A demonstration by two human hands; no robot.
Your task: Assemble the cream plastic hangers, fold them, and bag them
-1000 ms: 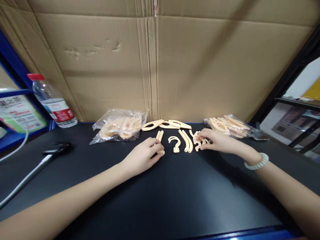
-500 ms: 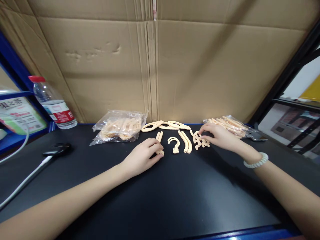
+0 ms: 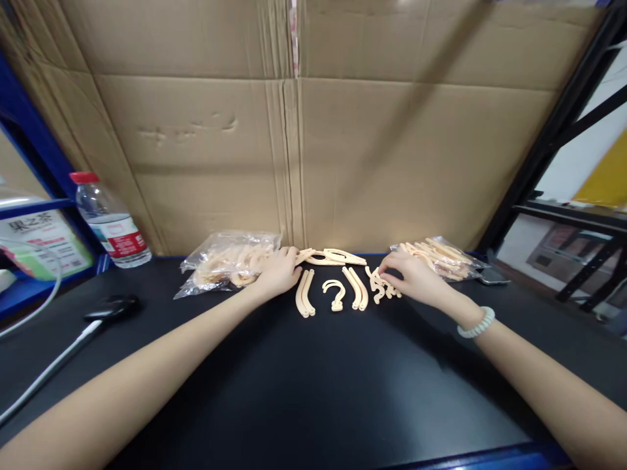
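Observation:
My left hand [image 3: 278,274] is at the back of the table, fingers curled over the left end of a row of cream plastic folding hangers [image 3: 337,257]. Its grip is partly hidden. My right hand [image 3: 414,279] has thumb and fingertips closed over a pile of small cream hanger hooks [image 3: 378,284]; the piece between the fingers is mostly hidden. Between the hands lie a pair of curved hanger arms [image 3: 304,295], a single hanger hook [image 3: 336,295] with its curve away from me, and another pair of arms [image 3: 356,288].
A clear bag of cream parts [image 3: 230,258] lies at the back left, and another bag [image 3: 438,254] at the back right beside a phone [image 3: 491,277]. A water bottle [image 3: 115,228] and a black device [image 3: 112,307] with a white cable stand left. Cardboard [image 3: 416,163] walls the back.
My left hand has let go of the left pair of arms and moved back to the hanger row. My right hand stays at the hook pile, fingertips closer together. The view has tilted up slightly.

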